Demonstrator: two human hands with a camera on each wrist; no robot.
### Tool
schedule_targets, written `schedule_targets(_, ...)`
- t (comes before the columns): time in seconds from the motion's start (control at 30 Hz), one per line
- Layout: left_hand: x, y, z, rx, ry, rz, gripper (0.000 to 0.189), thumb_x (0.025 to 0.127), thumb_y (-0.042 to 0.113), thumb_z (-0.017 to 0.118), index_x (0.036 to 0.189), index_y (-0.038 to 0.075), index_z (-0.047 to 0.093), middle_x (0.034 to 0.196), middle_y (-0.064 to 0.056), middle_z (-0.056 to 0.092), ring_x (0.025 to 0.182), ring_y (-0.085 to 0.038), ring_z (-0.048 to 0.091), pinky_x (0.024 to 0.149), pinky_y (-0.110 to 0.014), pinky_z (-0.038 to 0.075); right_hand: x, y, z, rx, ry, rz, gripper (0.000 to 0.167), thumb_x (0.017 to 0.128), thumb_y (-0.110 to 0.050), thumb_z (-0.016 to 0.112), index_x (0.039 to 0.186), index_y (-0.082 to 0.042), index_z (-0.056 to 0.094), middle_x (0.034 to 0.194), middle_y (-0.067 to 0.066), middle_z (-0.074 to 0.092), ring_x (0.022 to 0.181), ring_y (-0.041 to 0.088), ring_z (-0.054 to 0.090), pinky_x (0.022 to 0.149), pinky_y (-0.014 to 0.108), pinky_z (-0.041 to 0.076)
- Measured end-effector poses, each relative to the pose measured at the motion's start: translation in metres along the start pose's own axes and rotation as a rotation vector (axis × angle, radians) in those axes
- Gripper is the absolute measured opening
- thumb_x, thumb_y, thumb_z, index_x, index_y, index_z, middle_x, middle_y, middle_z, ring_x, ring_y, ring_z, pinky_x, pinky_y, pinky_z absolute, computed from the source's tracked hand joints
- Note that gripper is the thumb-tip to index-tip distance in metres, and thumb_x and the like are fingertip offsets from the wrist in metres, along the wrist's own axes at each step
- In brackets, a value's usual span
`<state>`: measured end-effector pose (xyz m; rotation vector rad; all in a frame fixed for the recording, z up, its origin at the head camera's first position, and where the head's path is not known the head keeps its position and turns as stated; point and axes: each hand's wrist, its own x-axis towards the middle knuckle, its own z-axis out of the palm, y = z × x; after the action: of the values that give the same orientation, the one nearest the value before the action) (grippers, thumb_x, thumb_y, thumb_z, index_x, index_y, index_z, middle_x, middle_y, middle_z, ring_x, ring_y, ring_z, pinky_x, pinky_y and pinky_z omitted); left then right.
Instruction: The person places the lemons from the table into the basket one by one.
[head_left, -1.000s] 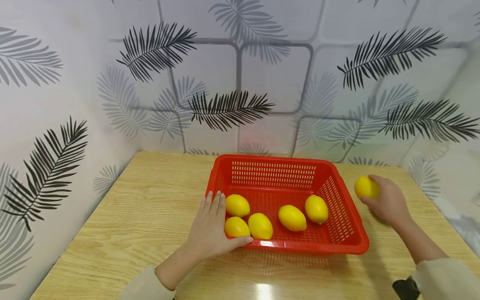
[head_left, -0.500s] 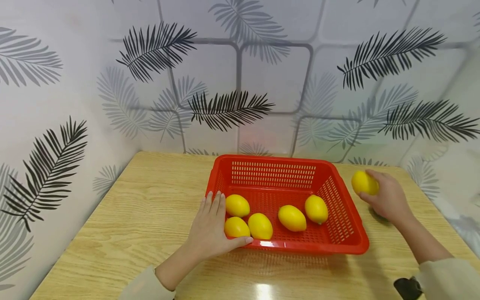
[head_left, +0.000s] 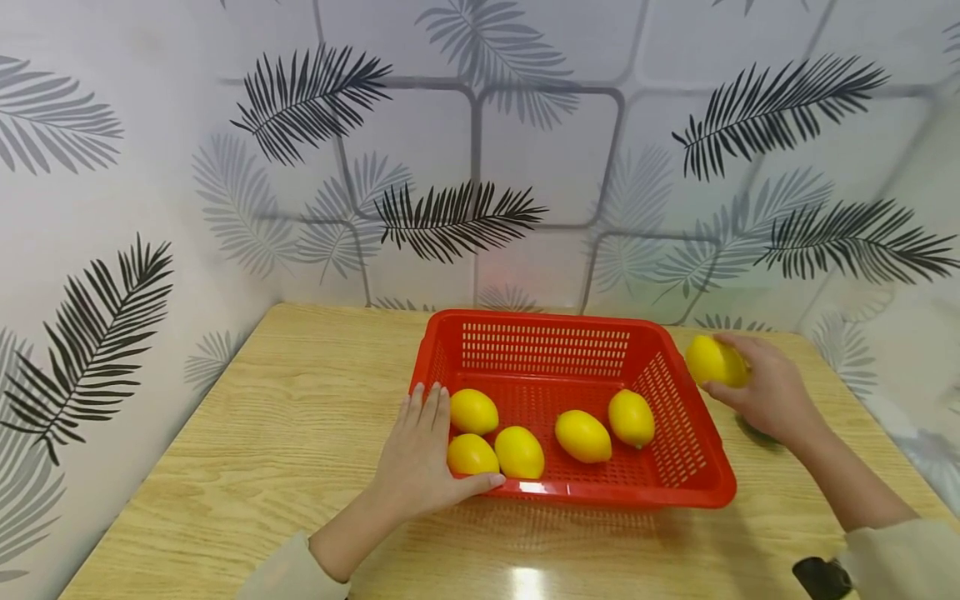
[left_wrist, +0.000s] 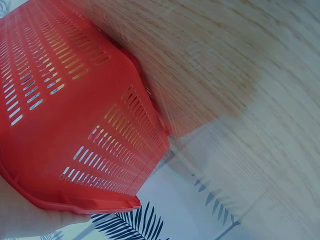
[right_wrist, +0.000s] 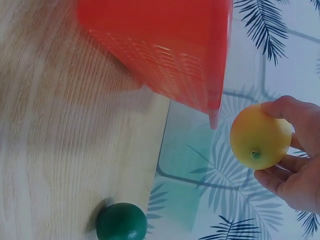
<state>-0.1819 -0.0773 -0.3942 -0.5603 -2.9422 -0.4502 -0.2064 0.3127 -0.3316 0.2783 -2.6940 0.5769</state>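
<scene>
A red slotted plastic basket [head_left: 543, 320] stands on the wooden table with several yellow lemons [head_left: 583, 437] inside. My left hand [head_left: 420, 458] rests on its front left corner, fingers straight over the left rim and thumb along the front rim; in the left wrist view a strip of that hand [left_wrist: 30, 220] touches the rim. Just outside the right rim, my right hand [head_left: 776, 392] holds another lemon [head_left: 708, 361] above the table. The right wrist view shows thumb and fingers gripping this lemon [right_wrist: 257, 137], its stem end visible, apart from the basket.
A dark green round object [right_wrist: 121, 221] lies on the table right of the basket, mostly hidden under my right hand in the head view. Leaf-patterned wall [head_left: 457, 150] rises behind the table [head_left: 300, 392]. A black thing [head_left: 821, 577] shows at the right sleeve.
My right hand has moved left and slightly up with the lemon, closer to the basket's right rim. More of the dark green object shows beneath it. The left hand stays in place.
</scene>
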Motion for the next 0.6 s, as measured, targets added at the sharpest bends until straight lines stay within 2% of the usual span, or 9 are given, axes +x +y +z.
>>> schedule_targets(0.4,0.000,0.000,-0.001,-0.010,-0.004,-0.002,0.112,0.071,0.076,0.053,0.144,-0.005,0.025,0.151,-0.022,0.024,0.143,-0.037,0.012,0.118,-0.046,0.012,-0.001,-0.026,0.003,0.067,-0.142,-0.021,0.058,0.075,-0.009,0.074,0.124,0.010,0.048,0.120,0.032,0.052,0.102,0.043,0.050,0.082,0.059,0.048)
schedule_targets(0.6,0.000,0.001,-0.001,-0.017,-0.010,-0.008,0.112,0.070,0.076,0.053,0.144,-0.004,0.025,0.151,-0.021,0.025,0.143,-0.037,0.012,0.118,-0.046,0.013,-0.003,-0.034,0.009,0.065,-0.214,-0.052,0.058,0.075,-0.011,0.075,0.124,0.009,0.050,0.120,0.030,0.053,0.102,0.042,0.053,0.082,0.056,0.050)
